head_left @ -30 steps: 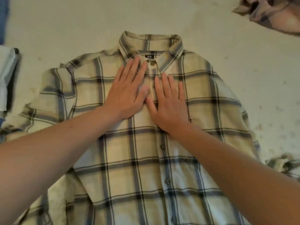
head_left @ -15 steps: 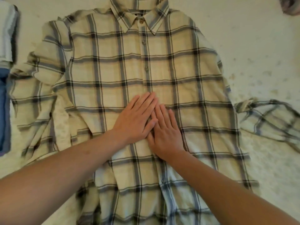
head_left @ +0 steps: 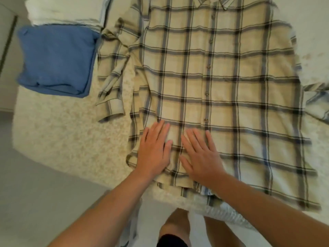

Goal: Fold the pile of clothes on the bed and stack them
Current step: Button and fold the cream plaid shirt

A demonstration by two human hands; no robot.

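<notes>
Nearest of all, both forearms reached forward from the bottom of the view, and the person's bare legs showed below them at the edge of the bed (head_left: 58,143). Both hands lay flat, palms down, on the lower part of a cream plaid button-up shirt (head_left: 231,86), just short of its hem. The left hand (head_left: 154,150) rested with fingers straight and slightly spread, holding nothing, only pressing the cloth near the shirt's left side seam. The right hand (head_left: 201,155) lay just beside it, thumbs nearly meeting, its fingers likewise straight and fanned, gripping nothing; its fingertips reached just short of the button placket (head_left: 207,79), which ran on up and away from that hand.

Beyond the fingertips the shirt spread front-up and buttoned across the pale speckled bedcover, its collar cut off by the top edge. Off to the left of the left hand and farther on, one sleeve (head_left: 114,72) lay bent alongside the body, cuff pointing back toward the person. Well to the right of the right hand, the other sleeve (head_left: 316,104) trailed out of view.

Farther left, past the bent sleeve, a folded blue garment (head_left: 57,57) sat on the bed, and behind it, touching it, a folded white piece (head_left: 62,9).
</notes>
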